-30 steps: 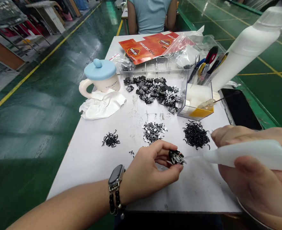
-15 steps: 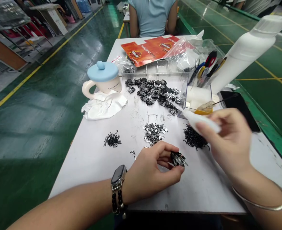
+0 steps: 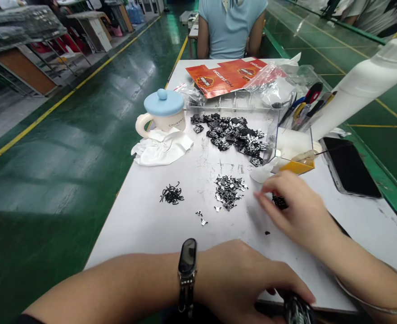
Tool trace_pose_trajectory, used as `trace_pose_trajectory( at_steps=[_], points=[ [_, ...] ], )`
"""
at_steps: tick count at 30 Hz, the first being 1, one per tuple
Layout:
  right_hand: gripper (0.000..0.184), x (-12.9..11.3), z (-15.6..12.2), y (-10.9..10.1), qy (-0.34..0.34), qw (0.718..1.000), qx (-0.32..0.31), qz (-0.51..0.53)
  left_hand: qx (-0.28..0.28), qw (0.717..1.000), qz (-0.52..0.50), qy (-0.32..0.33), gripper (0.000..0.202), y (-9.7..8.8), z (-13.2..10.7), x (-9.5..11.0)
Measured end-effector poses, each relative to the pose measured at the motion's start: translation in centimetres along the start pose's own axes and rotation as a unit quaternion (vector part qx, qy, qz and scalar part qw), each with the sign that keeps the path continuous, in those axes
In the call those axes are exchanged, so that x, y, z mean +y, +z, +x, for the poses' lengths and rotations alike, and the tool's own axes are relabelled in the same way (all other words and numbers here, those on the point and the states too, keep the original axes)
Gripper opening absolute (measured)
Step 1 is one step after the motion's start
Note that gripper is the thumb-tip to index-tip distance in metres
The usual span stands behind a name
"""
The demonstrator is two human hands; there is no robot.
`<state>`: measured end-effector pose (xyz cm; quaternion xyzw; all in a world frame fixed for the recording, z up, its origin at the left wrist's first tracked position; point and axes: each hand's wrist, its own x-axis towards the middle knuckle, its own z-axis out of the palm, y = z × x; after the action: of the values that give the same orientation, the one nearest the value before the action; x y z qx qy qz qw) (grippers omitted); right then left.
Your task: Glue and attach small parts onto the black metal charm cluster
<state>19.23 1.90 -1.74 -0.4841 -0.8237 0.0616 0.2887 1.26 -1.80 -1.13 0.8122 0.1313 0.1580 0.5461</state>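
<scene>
Small black-and-silver metal clip bundle (image 3: pixel 297 309) pinched at table's near edge by curled left hand (image 3: pixel 249 281); right hand (image 3: pixel 295 209), fingers loosely bent, resting over black hook pile (image 3: pixel 279 201), grip unclear.

Table (image 3: pixel 158 225): lidded mug (image 3: pixel 163 112) upper left of centre, cloth (image 3: pixel 163 147) just below it. Large pile of parts (image 3: pixel 234 132) centre, small pile of clips (image 3: pixel 230 191) beneath, hook cluster (image 3: pixel 172 195) to its left. Clear box (image 3: pixel 293 139) right of centre; phone (image 3: pixel 350 166) at right edge.

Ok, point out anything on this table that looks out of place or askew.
A crumpled white cloth lies bunched against the blue-lidded mug. A few stray metal clips sit apart from the silver pile. Nothing looks spilled or damaged.
</scene>
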Motion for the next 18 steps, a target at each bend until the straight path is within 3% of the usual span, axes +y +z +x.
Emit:
trace_pose_trajectory(
  at_steps=[3,5,9,12,16,18],
  points=[
    [0.011,-1.8,0.3,1.1,-0.094,0.985,-0.139,0.046,-0.047,0.997,0.034,0.041,0.03,0.3,0.0,-0.5],
    [0.015,-2.6,0.7,2.3,-0.103,0.979,-0.17,0.045,-0.054,0.996,0.044,0.057,0.028,0.5,0.0,-0.7],
    [0.02,-3.2,1.7,4.5,-0.105,0.979,-0.168,0.045,-0.049,0.996,0.048,0.065,0.024,1.0,0.0,-0.9],
    [0.024,-3.3,2.1,4.7,-0.097,0.98,-0.167,0.056,-0.034,0.995,0.051,0.074,0.027,1.1,0.0,-1.0],
    [0.019,-2.9,2.3,2.3,-0.083,0.984,-0.135,0.084,0.006,0.997,0.002,0.072,0.03,0.4,-0.2,-0.9],
    [0.018,-2.6,1.9,0.5,-0.057,0.987,-0.095,0.114,0.061,0.994,-0.052,0.073,0.03,-0.1,-0.4,-1.1]
  ],
)
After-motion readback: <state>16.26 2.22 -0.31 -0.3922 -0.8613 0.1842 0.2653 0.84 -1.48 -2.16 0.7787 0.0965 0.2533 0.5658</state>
